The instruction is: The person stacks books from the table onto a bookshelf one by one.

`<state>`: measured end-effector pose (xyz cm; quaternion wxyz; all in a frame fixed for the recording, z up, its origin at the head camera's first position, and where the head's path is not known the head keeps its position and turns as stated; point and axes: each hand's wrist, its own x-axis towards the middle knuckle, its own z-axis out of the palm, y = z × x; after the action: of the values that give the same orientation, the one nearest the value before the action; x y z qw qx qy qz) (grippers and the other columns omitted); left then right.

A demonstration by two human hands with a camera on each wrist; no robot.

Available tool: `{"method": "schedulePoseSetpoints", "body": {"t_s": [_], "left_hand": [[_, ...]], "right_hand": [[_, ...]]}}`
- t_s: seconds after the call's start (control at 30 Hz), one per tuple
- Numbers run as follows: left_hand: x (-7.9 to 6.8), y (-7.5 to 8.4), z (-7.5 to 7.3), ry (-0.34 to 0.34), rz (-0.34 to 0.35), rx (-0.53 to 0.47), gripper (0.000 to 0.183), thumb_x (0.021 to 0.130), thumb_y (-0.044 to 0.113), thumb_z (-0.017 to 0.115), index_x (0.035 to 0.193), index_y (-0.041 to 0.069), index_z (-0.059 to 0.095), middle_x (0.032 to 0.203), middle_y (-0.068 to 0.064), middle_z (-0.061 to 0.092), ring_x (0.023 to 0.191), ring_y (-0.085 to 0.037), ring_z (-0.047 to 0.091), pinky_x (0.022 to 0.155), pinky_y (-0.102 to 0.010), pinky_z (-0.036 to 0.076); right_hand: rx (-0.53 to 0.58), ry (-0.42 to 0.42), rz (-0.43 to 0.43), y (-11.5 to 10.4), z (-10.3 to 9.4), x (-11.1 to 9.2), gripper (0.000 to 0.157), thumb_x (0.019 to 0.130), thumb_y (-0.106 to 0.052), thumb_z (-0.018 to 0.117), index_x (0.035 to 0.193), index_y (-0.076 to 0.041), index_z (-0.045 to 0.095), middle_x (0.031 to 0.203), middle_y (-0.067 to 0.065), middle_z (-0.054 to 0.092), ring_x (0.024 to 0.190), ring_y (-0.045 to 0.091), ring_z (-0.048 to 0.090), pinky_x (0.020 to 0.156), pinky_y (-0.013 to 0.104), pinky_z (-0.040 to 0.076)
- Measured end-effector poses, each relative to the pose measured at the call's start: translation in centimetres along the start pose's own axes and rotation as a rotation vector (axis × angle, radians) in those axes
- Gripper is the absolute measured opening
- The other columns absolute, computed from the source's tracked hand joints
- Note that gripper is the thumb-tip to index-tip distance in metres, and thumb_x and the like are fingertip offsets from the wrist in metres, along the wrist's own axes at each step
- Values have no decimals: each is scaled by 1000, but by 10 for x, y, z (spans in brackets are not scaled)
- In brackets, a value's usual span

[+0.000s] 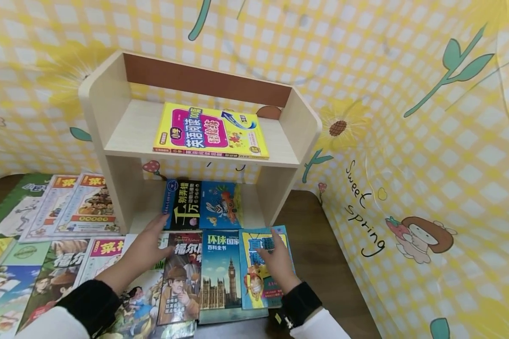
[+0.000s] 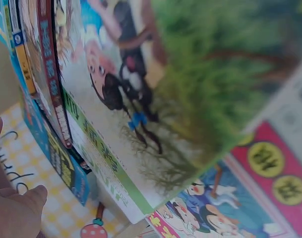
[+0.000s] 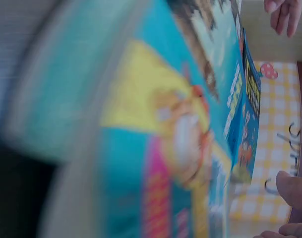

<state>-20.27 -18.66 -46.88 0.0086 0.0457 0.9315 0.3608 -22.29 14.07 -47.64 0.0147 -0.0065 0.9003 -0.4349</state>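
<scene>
My left hand [image 1: 146, 249] is over the row of books before the shelf, its fingers extended to the left edge of a blue and black book [image 1: 203, 205] on the lower shelf. That hand [image 2: 17, 210] holds nothing in the left wrist view. My right hand [image 1: 279, 263] overlaps a light blue book with a yellow cartoon [image 1: 254, 287], thumb and fingers spread. In the right wrist view its thumb and fingers [image 3: 294, 184] are apart with nothing between them. Between the hands lie a detective-cover book [image 1: 180, 287] and a clock-tower book [image 1: 220, 273].
A small wooden shelf [image 1: 119, 136] stands against the checked cloth backdrop [image 1: 365, 52]. On its upper board lies a yellow book [image 1: 212, 132]. Several more books and magazines [image 1: 85, 207] spread over the brown table [image 1: 331, 282] at the left.
</scene>
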Motion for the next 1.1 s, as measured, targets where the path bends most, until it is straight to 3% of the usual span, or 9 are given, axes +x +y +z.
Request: {"method": "schedulePoseSetpoints", "body": {"t_s": [0.17, 0.37, 0.5, 0.6, 0.73, 0.8, 0.93, 1.1], "left_hand": [[-22, 5, 4, -9, -6, 27, 92, 81, 12, 76, 151, -6, 18, 152, -36, 15, 130, -56, 30, 93, -63, 43], [-42, 18, 9, -41, 8, 24, 96, 79, 14, 78, 151, -4, 17, 154, -32, 12, 124, -53, 41, 86, -53, 52], [-49, 28, 13, -72, 23, 5, 96, 79, 14, 79, 152, -1, 18, 154, -32, 12, 113, -50, 52, 67, -37, 56], [-54, 31, 17, -80, 31, -12, 96, 77, 11, 79, 152, 0, 20, 155, -31, 13, 117, -50, 49, 58, -31, 52], [-62, 32, 22, -94, 10, -17, 96, 76, 13, 81, 152, 0, 23, 155, -29, 14, 127, -52, 39, 67, -36, 56], [-66, 31, 24, -105, -4, -25, 97, 76, 14, 81, 152, 0, 23, 155, -28, 14, 124, -52, 42, 64, -34, 54], [-72, 30, 26, -104, -11, -21, 96, 76, 15, 81, 151, -1, 23, 155, -29, 15, 117, -49, 51, 60, -30, 50], [-77, 28, 30, -83, 4, 7, 95, 76, 16, 81, 151, -2, 24, 153, -30, 18, 114, -48, 53, 71, -43, 56]], "right_hand": [[-31, 64, 74, 31, -8, -20, 72, 90, -12, 69, 149, 0, 31, 149, 25, 36, 134, 42, 37, 106, 56, 36], [-41, 79, 159, 51, -20, -37, 76, 88, -14, 70, 148, 5, 28, 149, 29, 33, 136, 45, 32, 108, 57, 32], [-75, 82, 214, 58, -24, -42, 81, 87, -17, 72, 148, 8, 26, 148, 31, 31, 137, 47, 30, 108, 58, 31], [-81, 72, 246, 60, -26, -44, 84, 85, -19, 74, 148, 8, 26, 148, 31, 32, 137, 47, 30, 108, 58, 31], [-92, 58, 280, 59, -27, -46, 87, 83, -21, 77, 146, 10, 26, 146, 34, 33, 135, 49, 31, 106, 59, 33], [-102, 53, 286, 57, -27, -47, 88, 81, -24, 79, 144, 11, 30, 142, 34, 38, 131, 48, 37, 104, 58, 36], [-160, 29, 285, 53, -29, -47, 83, 76, -33, 83, 136, 9, 43, 121, 26, 57, 108, 39, 54, 92, 53, 46], [-252, 4, 293, 48, -28, -46, 79, 72, -38, 85, 126, 8, 50, 104, 17, 63, 94, 31, 52, 83, 50, 46]]}}
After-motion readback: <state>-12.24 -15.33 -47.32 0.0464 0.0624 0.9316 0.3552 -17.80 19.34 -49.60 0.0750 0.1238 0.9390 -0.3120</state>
